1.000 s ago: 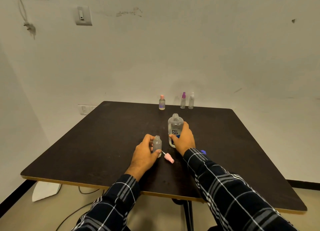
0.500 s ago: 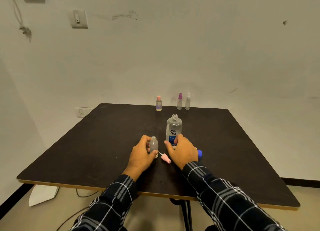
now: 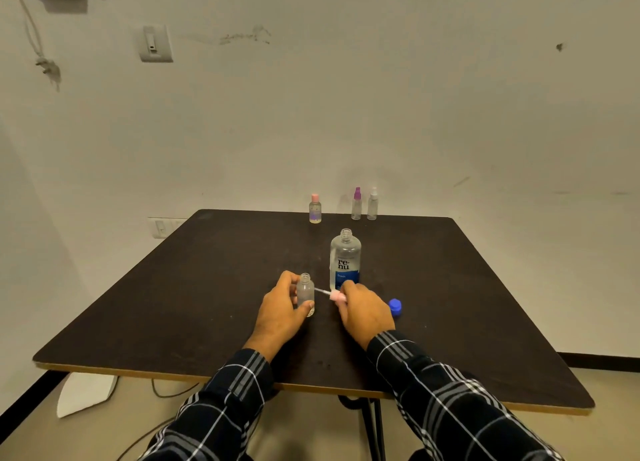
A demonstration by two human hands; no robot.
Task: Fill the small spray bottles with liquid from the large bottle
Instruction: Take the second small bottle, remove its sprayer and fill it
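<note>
My left hand (image 3: 282,313) grips a small clear spray bottle (image 3: 305,292) that stands uncapped on the dark table (image 3: 207,287). My right hand (image 3: 363,310) pinches its pink spray cap (image 3: 336,296), whose thin white tube points left toward the small bottle. Just behind my hands stands the large clear bottle (image 3: 345,258) with a blue label, upright and open at the neck. Its blue cap (image 3: 395,305) lies on the table to the right of my right hand.
Three more small bottles stand at the table's far edge: one with a pink cap (image 3: 315,209), one with a purple sprayer (image 3: 356,204), one with a white sprayer (image 3: 373,204). A wall is close behind; cables lie on the floor under the table.
My right hand let go of the large bottle, came back toward me and picked the pink spray cap up off the table. My left hand kept hold of the small bottle.
</note>
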